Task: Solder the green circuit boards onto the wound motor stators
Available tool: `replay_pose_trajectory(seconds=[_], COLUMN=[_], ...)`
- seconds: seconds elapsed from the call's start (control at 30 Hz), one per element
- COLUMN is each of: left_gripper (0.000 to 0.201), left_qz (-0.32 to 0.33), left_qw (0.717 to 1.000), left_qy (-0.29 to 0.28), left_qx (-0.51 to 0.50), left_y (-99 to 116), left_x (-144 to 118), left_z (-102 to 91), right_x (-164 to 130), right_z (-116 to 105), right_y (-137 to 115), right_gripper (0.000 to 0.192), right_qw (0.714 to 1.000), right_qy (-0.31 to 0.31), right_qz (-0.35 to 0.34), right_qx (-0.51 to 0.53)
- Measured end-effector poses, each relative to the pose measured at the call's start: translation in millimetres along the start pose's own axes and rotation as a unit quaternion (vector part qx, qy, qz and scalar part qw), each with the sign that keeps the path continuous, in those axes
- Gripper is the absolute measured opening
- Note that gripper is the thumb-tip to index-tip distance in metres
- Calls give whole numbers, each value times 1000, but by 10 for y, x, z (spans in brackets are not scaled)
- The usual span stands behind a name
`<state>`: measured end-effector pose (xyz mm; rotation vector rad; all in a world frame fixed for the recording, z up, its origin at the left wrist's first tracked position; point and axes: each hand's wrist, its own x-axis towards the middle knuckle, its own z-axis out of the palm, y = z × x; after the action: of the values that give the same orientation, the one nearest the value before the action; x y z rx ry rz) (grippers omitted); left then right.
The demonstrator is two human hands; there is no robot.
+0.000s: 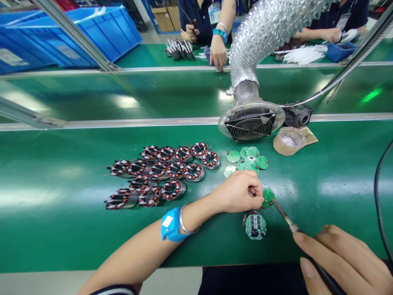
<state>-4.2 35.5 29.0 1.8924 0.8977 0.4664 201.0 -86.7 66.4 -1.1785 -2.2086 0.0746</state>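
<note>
Right hand (346, 256): fingers clamped on black-handled metal soldering iron (285, 216), tip at right edge of round green circuit board (268, 197). Left hand (241, 191): fingers closed on that board's left edge.

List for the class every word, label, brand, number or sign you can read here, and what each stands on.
No text is readable.
ID badges across the bench: too small and blurred.
Labels on the blue bins: too blurred.
White patch on the blue wrist strap: no readable lettering.
Chip-bearing circuit board: any markings too small.
</note>
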Motion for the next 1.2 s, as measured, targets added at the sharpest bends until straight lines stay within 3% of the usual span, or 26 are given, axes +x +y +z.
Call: replay_pose_trajectory(seconds=[0.17,0.33,0.47,0.57,0.8,1.0,1.2], left_gripper=[8,10,11,5,10,7,9], left_qz=[-9,17,100,126,-1,7,-7], left_qw=[1000,1000,994,992,996,998,992], left_qy=[-5,-6,-14,6,22,30,41], left_qx=[4,-15,30,-4,-85,-51,-116], left_y=[11,-58,-185,-217,-56,-27,-80], left_x=[17,-112,-271,-294,-138,-153,-199], left_z=[-4,-140,-205,-134,60,86,119], right_x=[100,259,253,240,302,402,292], right_z=[246,562,619,611,525,539,600], right_y=[193,310,319,329,274,198,236], right_gripper=[44,26,28,30,33,28,28], right_qw=[996,994,992,992,991,993,998], right_qy=[63,15,4,3,49,69,35], right_qz=[38,40,42,40,37,-11,-4], right_qx=[42,105,121,121,121,95,57])
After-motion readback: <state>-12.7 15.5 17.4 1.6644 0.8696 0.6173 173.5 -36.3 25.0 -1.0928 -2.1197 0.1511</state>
